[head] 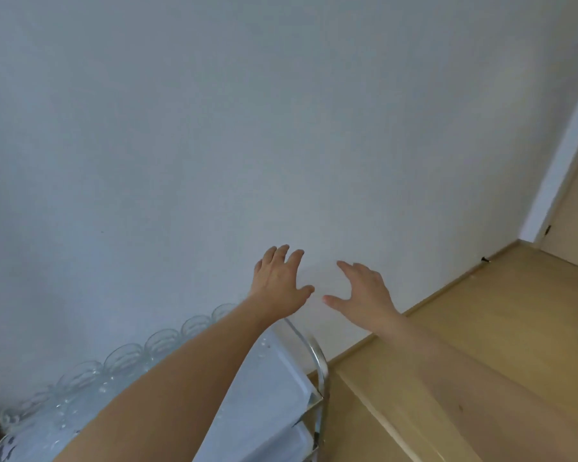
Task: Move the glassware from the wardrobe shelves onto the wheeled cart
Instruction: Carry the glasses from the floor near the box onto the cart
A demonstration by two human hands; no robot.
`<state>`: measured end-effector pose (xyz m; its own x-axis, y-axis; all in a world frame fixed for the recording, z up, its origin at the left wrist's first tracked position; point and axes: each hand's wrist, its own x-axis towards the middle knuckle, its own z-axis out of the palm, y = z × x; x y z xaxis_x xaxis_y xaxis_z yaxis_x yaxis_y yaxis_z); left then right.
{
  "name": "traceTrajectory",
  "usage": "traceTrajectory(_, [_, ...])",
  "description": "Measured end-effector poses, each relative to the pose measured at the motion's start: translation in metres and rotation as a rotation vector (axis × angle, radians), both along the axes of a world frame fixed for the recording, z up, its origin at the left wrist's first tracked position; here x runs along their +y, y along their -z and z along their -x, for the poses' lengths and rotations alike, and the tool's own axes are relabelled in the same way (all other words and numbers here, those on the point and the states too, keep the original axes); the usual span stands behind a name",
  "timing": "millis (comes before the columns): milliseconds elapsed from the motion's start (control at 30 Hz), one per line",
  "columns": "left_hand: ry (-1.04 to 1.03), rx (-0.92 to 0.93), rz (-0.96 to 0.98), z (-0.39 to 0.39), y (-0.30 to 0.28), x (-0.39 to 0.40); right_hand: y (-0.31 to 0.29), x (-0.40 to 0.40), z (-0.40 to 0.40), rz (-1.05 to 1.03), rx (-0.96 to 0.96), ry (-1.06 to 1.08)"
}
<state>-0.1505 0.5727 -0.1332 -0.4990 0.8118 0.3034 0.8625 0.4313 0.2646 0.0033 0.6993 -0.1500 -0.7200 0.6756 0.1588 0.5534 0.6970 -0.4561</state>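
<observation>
My left hand (279, 281) and my right hand (364, 291) are raised in front of a plain white wall, fingers spread, with nothing in either. Below my left forearm stands the wheeled cart (274, 388), with a white top tray and a chrome tube handle at its right end. A row of clear drinking glasses (121, 358) lines the cart's far edge along the wall, partly hidden by my left arm. The wardrobe is out of view.
Light wooden floor (464, 361) stretches to the right of the cart. A white door frame and a pale wooden door (574, 208) stand at the far right. A patterned glass dish (4, 445) shows at the bottom left corner.
</observation>
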Motion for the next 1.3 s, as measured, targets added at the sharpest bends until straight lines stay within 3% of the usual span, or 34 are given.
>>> traceTrajectory(433, [0.450, 0.106, -0.087, -0.195, -0.082, 0.223, -0.078, 0.147, -0.222, -0.145, 0.067, 0.422])
traceTrajectory(767, [0.715, 0.075, -0.050, -0.362, -0.095, 0.380, -0.105, 0.265, -0.386, -0.186, -0.032, 0.620])
traceTrajectory(1067, [0.773, 0.048, -0.047, -0.427, -0.090, 0.486, -0.105, 0.345, -0.469, -0.188, -0.126, 0.711])
traceTrajectory(1300, [0.806, 0.046, -0.005, -0.437, -0.068, 0.549, -0.089, 0.404, -0.482, -0.157, -0.115, 0.776])
